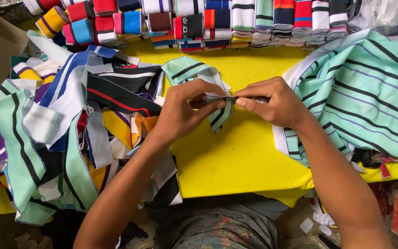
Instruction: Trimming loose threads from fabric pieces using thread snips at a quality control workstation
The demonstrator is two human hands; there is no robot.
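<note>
Nearest us, at the lower edge, our lap in grey patterned cloth [217, 228], with paper scraps on the floor beside it. Above it, the bright yellow surface [236, 166], whose near edge runs just over our knees; the bare stretch in the middle is the only open room for moving. On that stretch, held just above it, a narrow mint-green fabric strip with black and white stripes [219, 115], pinched at a fold between both hands. Our left hand [185, 110]: grip closed, thumb and forefinger nipping the strip's left side. Our right hand [272, 101]: grip closed on the same fold, fingertips meeting the left's. To the left, a loose heap of mixed striped strips [65, 124] in green, blue, black, white and orange, spilling over the near edge; we judge these as yet unfolded, and they are many. To the right, a large mint-green striped cloth piece [369, 92], touching our right forearm and crowding that side. Farthest, along the back edge, a row of folded, banded strip bundles [217, 23] in many colours; we judge these finished.
</note>
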